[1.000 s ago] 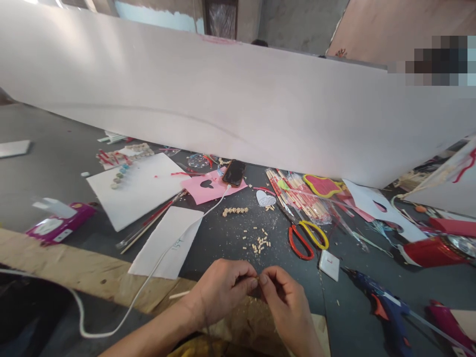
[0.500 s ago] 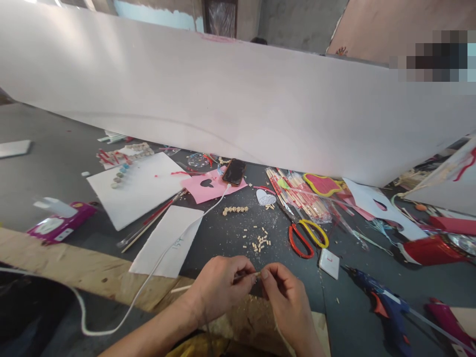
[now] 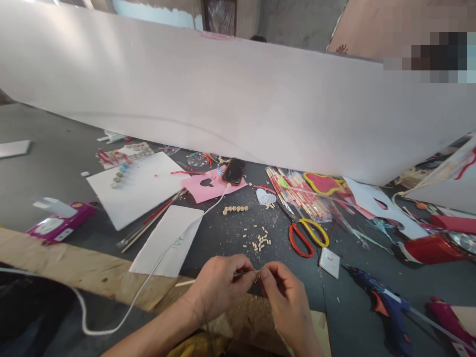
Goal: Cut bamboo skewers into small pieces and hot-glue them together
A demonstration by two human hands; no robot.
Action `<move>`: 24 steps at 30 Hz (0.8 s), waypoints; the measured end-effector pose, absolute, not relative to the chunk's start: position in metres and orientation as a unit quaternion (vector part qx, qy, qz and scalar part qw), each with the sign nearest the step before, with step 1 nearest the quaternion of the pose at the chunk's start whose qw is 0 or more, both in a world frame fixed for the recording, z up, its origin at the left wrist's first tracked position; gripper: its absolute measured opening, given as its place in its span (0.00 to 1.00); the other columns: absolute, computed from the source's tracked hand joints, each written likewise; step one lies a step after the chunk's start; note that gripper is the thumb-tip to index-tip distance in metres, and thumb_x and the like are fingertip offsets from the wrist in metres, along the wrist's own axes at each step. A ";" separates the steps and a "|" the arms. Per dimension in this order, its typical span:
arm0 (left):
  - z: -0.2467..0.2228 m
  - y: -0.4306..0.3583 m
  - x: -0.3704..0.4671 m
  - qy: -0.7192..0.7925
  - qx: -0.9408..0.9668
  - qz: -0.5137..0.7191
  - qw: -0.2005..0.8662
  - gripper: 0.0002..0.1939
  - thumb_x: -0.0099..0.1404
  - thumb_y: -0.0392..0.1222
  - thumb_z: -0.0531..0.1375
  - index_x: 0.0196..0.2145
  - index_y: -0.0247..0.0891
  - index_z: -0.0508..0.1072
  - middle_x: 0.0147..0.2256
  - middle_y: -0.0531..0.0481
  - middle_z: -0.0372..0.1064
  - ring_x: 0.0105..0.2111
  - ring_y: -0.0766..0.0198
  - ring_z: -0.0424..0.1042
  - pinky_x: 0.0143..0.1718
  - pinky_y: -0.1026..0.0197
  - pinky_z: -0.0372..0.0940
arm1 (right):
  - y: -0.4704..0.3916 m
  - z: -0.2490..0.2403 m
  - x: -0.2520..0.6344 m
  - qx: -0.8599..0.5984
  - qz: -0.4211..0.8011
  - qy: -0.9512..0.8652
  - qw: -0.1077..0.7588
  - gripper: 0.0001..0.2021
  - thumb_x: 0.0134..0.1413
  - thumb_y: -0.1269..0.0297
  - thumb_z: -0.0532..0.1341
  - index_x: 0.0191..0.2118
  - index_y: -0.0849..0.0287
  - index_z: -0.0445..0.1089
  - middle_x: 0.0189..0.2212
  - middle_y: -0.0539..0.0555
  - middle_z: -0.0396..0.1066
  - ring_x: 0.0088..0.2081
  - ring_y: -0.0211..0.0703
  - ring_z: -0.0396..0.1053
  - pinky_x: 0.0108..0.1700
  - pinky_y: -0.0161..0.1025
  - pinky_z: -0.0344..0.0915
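My left hand [image 3: 226,285] and my right hand [image 3: 284,292] meet fingertip to fingertip at the table's near edge. Both are closed in a pinch on something small and pale between them, too small to name. Just beyond them a loose pile of short wooden pieces [image 3: 260,242] lies on the dark table. Farther back is a row of small joined wooden pieces [image 3: 235,210]. Scissors [image 3: 301,239] with one red and one yellow handle lie to the right of the pile. A white paper heart [image 3: 266,197] is behind the pile.
A phone [image 3: 234,171] on pink paper [image 3: 197,191] trails a white cable [image 3: 159,260] across a white sheet [image 3: 178,223]. At right are a glue gun [image 3: 383,302], a small white square [image 3: 329,263] and bundled sticks [image 3: 297,196]. A tall white board [image 3: 223,94] stands behind.
Both hands stay pinched together in nearly the same place, with only slight shifts of the fingers. A pale stick behind my left wrist shows at a slightly different angle.
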State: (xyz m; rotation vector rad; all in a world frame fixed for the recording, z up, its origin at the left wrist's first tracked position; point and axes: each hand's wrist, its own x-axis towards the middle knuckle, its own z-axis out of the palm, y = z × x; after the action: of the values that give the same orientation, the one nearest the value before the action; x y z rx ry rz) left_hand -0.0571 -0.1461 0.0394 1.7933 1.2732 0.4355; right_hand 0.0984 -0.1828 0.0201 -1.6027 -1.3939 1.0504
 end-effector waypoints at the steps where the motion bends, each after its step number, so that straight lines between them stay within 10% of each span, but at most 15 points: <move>1: 0.039 -0.146 -0.057 0.512 0.719 0.175 0.437 0.12 0.60 0.44 0.52 0.28 0.38 0.72 0.21 0.56 0.67 0.22 0.70 0.61 0.22 0.69 0.50 | -0.183 0.020 0.098 -0.628 0.406 -0.547 0.376 0.16 0.55 0.51 0.54 0.26 0.58 0.66 0.19 0.47 0.60 0.22 0.36 0.57 0.24 0.30 0.56; 24: 0.028 -0.146 -0.067 0.538 0.696 0.192 0.434 0.13 0.60 0.43 0.52 0.25 0.37 0.72 0.22 0.54 0.67 0.24 0.68 0.64 0.25 0.69 0.54 | -0.178 0.014 0.097 -0.617 0.391 -0.588 0.346 0.15 0.59 0.54 0.52 0.30 0.58 0.67 0.20 0.47 0.63 0.23 0.36 0.60 0.24 0.30 0.58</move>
State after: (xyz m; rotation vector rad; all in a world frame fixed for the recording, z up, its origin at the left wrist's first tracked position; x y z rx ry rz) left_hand -0.0667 -0.1465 0.0277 1.7346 1.3403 0.4784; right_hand 0.0967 -0.1779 0.0144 -1.6023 -1.5269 1.0155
